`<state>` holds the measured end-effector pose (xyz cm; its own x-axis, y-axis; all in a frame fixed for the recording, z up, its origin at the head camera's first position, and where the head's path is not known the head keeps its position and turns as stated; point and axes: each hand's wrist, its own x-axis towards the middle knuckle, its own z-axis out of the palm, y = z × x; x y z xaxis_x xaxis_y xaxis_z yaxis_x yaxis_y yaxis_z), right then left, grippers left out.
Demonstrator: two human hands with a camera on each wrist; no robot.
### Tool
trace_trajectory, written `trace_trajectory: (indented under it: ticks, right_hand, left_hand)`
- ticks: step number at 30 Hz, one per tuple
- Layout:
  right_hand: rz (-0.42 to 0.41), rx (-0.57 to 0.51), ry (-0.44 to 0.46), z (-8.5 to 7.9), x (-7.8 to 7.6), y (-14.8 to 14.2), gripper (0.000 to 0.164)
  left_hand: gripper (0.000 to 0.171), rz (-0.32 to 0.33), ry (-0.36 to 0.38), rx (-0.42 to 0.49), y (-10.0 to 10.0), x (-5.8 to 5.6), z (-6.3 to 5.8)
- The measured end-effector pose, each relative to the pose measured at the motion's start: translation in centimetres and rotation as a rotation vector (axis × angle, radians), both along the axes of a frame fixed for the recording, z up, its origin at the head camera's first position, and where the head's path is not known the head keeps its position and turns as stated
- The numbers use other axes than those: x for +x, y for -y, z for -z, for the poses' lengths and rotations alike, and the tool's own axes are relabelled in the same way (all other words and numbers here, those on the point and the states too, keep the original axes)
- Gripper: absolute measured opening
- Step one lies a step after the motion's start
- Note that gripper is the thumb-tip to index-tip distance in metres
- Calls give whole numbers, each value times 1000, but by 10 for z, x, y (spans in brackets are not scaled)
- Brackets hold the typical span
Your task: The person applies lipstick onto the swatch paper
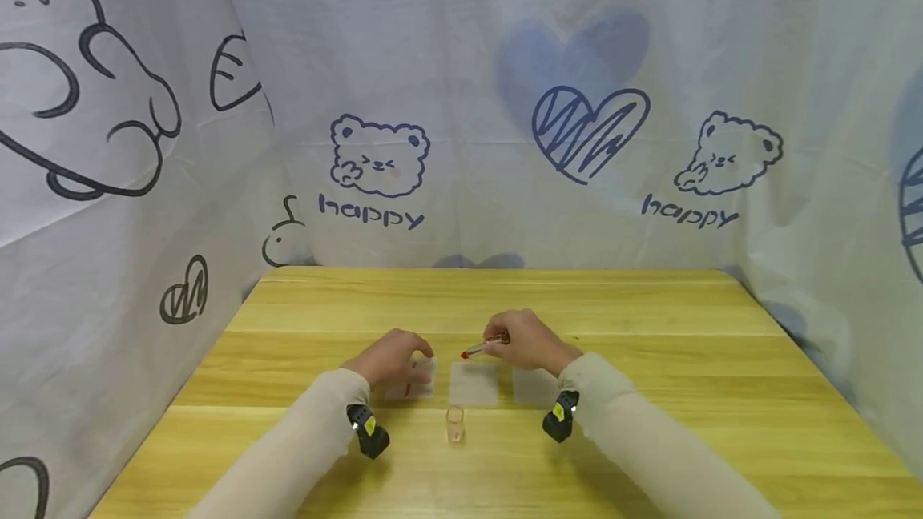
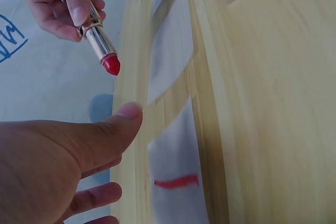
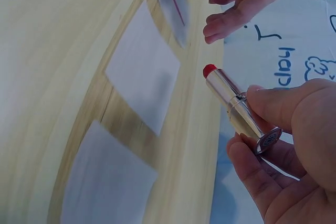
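Observation:
My right hand (image 1: 530, 340) pinches a lipstick (image 3: 234, 103) in a shiny metallic tube, its red tip extended and pointing left, above the far edge of the middle white paper (image 1: 473, 384). My left hand (image 1: 392, 359) hovers over the left paper (image 2: 178, 203), thumb and fingers apart and holding nothing. A red streak (image 2: 177, 182) crosses that paper. The right paper (image 3: 107, 182), partly behind the right wrist in the head view, shows no mark. A small clear container (image 1: 455, 425) stands on the near side of the middle paper.
The three papers lie in a row across the wooden table (image 1: 649, 439). White cloth (image 1: 469, 207) printed with hearts and bears hangs behind the table and on both sides. Each wrist wears a black strap with a small camera (image 1: 372, 440).

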<state>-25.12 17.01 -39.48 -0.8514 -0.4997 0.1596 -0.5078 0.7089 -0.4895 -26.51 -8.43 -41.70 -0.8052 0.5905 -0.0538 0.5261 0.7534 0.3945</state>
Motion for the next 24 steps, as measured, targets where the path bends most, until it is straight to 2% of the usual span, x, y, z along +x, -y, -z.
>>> trace_trajectory:
  ticks: [8, 19, 24]
  right_hand:
    - [43, 17, 6, 7, -3, -11, 5]
    - [71, 7, 62, 16, -4, -16, 5]
    - [68, 4, 70, 21, -6, -17, 5]
  left_hand:
    - [36, 67, -20, 14, -14, 0, 2]
    - [35, 32, 35, 42, -31, 3, 6]
    - [33, 48, 48, 22, -38, 6, 5]
